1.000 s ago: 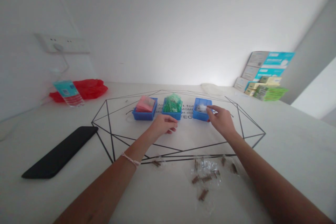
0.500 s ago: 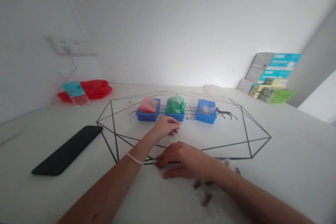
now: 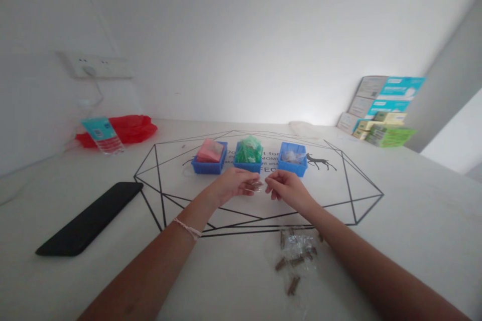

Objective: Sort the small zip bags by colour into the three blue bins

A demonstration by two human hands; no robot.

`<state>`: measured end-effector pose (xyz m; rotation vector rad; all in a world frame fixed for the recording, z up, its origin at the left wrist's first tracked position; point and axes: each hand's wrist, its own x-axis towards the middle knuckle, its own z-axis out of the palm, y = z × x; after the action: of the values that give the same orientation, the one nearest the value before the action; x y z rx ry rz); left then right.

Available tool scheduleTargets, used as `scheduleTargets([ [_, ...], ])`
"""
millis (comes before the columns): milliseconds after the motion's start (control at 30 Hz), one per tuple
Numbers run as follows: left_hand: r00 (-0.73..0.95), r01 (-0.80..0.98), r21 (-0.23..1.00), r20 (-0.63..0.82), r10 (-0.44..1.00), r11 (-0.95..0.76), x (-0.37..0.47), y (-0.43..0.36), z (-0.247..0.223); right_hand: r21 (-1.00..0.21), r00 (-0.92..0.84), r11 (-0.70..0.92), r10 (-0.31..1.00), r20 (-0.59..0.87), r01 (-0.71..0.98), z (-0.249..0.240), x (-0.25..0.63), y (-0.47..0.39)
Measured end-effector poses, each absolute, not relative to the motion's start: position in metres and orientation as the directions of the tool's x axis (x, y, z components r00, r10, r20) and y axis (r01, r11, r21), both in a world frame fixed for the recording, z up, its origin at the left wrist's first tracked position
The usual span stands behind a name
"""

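My left hand [image 3: 234, 182] is closed on a small clear plastic packet [image 3: 257, 185] with something brownish inside it. Just to the right, my right hand [image 3: 286, 188] has its fingers pinched together by the packet's edge; what they grip is too small to tell. Behind the hands stand three blue bins. Pink packets fill the left bin [image 3: 203, 167], green plastic is heaped in the middle bin [image 3: 246, 166], and the right bin [image 3: 291, 167] holds clear bags. Nearer me lies a pile of clear packets with brown pieces [image 3: 296, 260], beside my right forearm.
A long black flat object [image 3: 92, 218] lies on the left of the table. Farther back are a water bottle [image 3: 103, 135] and a red plastic bag [image 3: 137, 129]. Stacked boxes [image 3: 380, 105] stand at the back right. A wall socket [image 3: 101, 66] is at left.
My right hand has moved from the near table up and away to meet my left hand. A clear packet now shows at my left fingertips. The pile is more exposed.
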<state>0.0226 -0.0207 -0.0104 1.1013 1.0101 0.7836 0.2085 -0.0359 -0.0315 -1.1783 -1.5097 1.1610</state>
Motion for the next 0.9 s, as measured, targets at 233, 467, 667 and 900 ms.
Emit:
scheduleTargets([
  [233, 0.374, -0.013, 0.945, -0.298, 0.878, 0.326, 0.019, -0.019, -0.017, -0.998, -0.209, -0.051, 0.976, -0.06, 0.045, -0.027, 0.212, -0.04],
  [467, 0.337, -0.007, 0.945, -0.307, 0.89, 0.328, 0.018, -0.019, -0.014, -0.983, -0.281, -0.002, 0.958, -0.054, 0.183, -0.024, 0.222, -0.038],
  [667, 0.349, 0.123, 0.948, -0.319, 0.881, 0.295, 0.019, -0.022, -0.013, -0.985, -0.215, -0.042, 0.973, -0.078, 0.165, -0.029, 0.225, -0.033],
  [900, 0.314, 0.171, 0.94, -0.335, 0.888, 0.295, 0.02, -0.021, -0.013, -0.984, -0.221, -0.059, 0.97, -0.096, 0.165, -0.029, 0.225, -0.032],
])
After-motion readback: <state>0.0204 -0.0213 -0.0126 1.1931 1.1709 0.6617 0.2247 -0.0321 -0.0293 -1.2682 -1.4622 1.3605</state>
